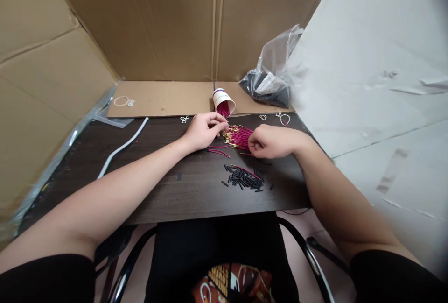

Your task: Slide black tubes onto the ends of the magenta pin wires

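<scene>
A bundle of magenta wires with gold tips (239, 136) lies on the dark wooden table (168, 186) between my hands. My left hand (202, 130) rests beside the gold-tipped ends, its fingers curled and pinched at them. My right hand (271, 141) is closed over the other end of the bundle. A few loose magenta wires (219, 151) lie just below my left hand. A pile of short black tubes (245, 179) sits on the table nearer to me, below my right hand. A white paper cup (223, 101) lies tipped on its side behind the wires, with magenta wires inside.
A clear plastic bag of black parts (271, 81) sits at the back right. Cardboard walls (175, 18) surround the table on the left and back. A white cable (121, 148) runs along the left. Small white rings (123, 101) lie on the cardboard sheet. A white wall stands right.
</scene>
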Available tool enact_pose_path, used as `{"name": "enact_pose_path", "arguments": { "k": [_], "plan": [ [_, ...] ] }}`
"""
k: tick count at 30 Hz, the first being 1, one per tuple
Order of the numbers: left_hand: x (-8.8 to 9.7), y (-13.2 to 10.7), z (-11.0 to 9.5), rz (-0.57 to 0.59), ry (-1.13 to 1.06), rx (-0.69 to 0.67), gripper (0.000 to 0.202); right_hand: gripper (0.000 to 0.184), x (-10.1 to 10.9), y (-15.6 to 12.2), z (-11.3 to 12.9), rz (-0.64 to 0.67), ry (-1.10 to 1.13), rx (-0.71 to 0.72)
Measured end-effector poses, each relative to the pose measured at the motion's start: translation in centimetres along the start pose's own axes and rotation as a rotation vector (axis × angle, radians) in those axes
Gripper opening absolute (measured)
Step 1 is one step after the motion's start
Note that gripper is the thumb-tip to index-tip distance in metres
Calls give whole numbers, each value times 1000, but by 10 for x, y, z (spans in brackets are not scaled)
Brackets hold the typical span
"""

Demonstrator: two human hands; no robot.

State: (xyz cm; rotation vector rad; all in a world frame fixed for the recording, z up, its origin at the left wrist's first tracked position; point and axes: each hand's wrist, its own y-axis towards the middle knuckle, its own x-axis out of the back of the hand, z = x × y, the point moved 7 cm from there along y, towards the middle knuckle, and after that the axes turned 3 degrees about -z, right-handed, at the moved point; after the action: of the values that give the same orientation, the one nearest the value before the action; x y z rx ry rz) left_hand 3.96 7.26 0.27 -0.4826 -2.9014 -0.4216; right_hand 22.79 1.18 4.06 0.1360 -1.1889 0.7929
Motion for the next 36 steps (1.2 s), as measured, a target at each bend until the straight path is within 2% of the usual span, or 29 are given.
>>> {"name": "enact_pose_path", "arguments": {
  "k": [7, 13, 17, 20, 36],
  "plan": [
    [1, 1, -4, -5, 74, -83, 22, 12, 8, -3, 5, -63, 53, 54],
    [0, 1, -1, 17, 53, -62, 18, 6, 23, -2, 7, -355, 130, 161],
    [-1, 1, -2, 20, 66, -60, 14, 17, 26, 1, -2, -490, 289, 170],
    [-1, 1, -4, 17, 90, -55, 13, 26, 27, 3, -10, -494, 332, 140],
    [-3, 1, -1, 48, 91, -53, 16, 25, 25, 5, -18, -439, 281, 83]
  ]
}}
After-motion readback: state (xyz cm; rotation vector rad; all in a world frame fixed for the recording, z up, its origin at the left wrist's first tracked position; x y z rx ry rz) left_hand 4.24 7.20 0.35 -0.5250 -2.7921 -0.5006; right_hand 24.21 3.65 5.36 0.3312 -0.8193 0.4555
